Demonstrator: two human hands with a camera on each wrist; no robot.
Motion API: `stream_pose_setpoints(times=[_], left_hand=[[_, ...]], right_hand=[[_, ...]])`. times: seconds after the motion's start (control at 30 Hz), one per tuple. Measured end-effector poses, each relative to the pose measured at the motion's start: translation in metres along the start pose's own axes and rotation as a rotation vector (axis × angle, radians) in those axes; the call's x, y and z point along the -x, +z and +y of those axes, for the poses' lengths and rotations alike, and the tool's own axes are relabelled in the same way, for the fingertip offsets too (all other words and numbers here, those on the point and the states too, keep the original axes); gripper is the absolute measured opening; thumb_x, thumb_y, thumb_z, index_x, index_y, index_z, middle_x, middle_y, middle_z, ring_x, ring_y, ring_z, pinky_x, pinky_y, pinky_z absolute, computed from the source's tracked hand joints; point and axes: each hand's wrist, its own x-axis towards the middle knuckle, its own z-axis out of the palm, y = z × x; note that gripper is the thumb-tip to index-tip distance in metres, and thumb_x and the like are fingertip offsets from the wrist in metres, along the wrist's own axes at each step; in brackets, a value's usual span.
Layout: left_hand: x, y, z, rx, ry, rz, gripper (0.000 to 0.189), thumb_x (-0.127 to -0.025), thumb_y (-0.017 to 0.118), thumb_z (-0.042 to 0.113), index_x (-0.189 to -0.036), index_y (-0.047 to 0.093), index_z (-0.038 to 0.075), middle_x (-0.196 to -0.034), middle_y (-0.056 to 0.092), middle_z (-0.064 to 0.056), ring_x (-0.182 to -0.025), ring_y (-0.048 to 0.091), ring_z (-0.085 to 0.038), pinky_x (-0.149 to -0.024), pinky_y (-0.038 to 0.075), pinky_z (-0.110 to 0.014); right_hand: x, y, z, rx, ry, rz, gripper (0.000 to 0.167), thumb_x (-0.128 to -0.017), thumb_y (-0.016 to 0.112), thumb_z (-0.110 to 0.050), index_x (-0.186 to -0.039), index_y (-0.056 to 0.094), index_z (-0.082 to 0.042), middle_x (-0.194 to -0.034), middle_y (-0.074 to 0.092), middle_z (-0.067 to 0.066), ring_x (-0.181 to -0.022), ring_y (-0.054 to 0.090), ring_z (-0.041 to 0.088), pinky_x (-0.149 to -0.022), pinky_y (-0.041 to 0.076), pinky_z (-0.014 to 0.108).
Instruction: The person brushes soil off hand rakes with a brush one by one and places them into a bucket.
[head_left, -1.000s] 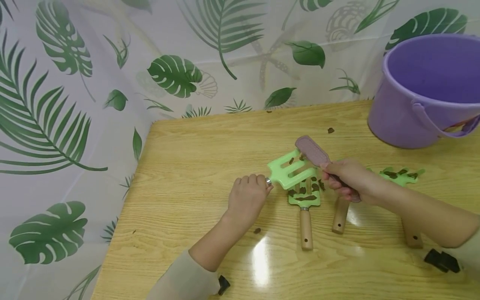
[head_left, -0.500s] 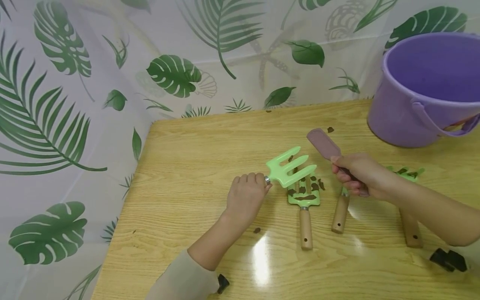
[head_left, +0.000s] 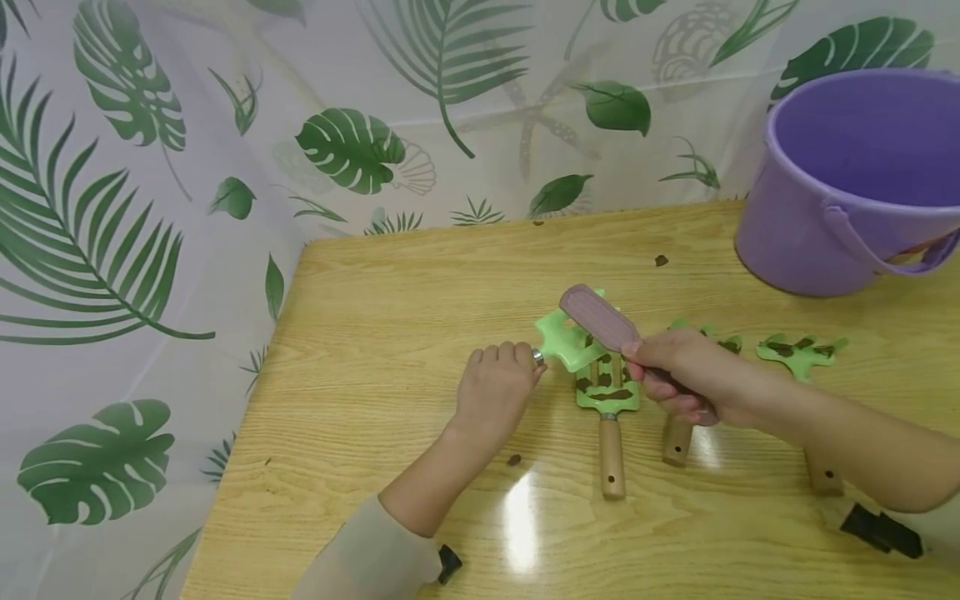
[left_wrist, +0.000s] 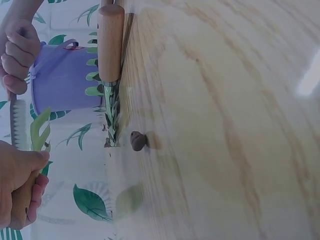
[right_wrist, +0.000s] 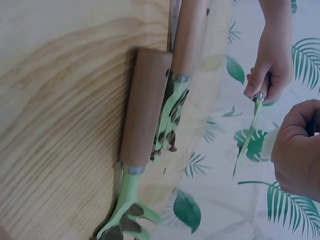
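Note:
My left hand [head_left: 497,390] grips the wooden handle of a green garden hand fork [head_left: 561,342], held above the table. In my right hand [head_left: 693,371] is a mauve brush [head_left: 600,318], whose white bristles [left_wrist: 20,122] show in the left wrist view. The brush head lies over the fork's tines and hides most of them. Beneath the fork, a green slotted hand tool [head_left: 609,402] with brown dirt on it lies on the table. Two more dirty green tools lie further right: one wooden handle [head_left: 678,442] is partly behind my right hand, and a dirty fork [head_left: 798,354] is partly under my forearm.
A purple bucket [head_left: 810,242] stands at the table's back right, its handle hanging in front. Brown clumps, such as a dirt crumb [head_left: 513,460] and another crumb [head_left: 661,261], lie on the wooden table [head_left: 360,417]. A leaf-patterned curtain [head_left: 247,150] hangs behind.
The brush first moved right, off the fork's tines, then came back left and down over them. The left hand and the fork have hardly moved.

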Motion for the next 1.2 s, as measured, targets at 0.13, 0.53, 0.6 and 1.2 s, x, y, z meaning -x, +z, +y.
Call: stream_pose_setpoints(times=[0.13,0.53,0.6,1.2], left_hand=[[-0.001,0.0,0.0,0.005,0.002,-0.011,0.033,-0.09,0.061,0.04,-0.076,0.059,0.01,-0.061,0.054,0.004,-0.05,0.044,-0.006,-0.046,0.036,-0.017],[-0.002,-0.003,-0.001,0.022,0.008,0.001,0.034,-0.09,0.061,0.04,-0.078,0.059,0.008,-0.062,0.056,0.002,-0.051,0.047,-0.007,-0.046,0.038,-0.018],[-0.002,-0.002,-0.002,0.019,0.009,0.012,0.034,-0.09,0.061,0.04,-0.078,0.059,0.008,-0.062,0.056,0.002,-0.051,0.047,-0.008,-0.046,0.038,-0.018],[0.001,-0.003,-0.007,0.012,0.016,0.002,0.033,-0.09,0.061,0.039,-0.079,0.058,0.008,-0.061,0.054,0.002,-0.051,0.046,-0.007,-0.046,0.038,-0.017]], right_hand=[[-0.002,0.009,0.0,0.004,-0.003,-0.04,0.033,-0.102,0.039,-0.031,-0.082,0.045,-0.006,-0.053,0.034,-0.006,-0.038,0.028,0.004,-0.034,0.025,0.017],[-0.007,0.008,0.005,-0.024,0.006,-0.03,0.032,-0.103,0.037,-0.028,-0.082,0.045,-0.005,-0.053,0.035,-0.006,-0.038,0.029,0.003,-0.034,0.026,0.017],[-0.008,0.005,0.006,-0.023,0.013,-0.008,0.031,-0.103,0.036,-0.028,-0.083,0.045,-0.005,-0.053,0.035,-0.006,-0.038,0.029,0.003,-0.034,0.026,0.017],[-0.004,-0.034,0.018,-0.098,0.028,0.096,0.03,-0.103,0.034,-0.029,-0.083,0.044,-0.009,-0.055,0.036,-0.007,-0.04,0.029,0.003,-0.037,0.027,0.018]])
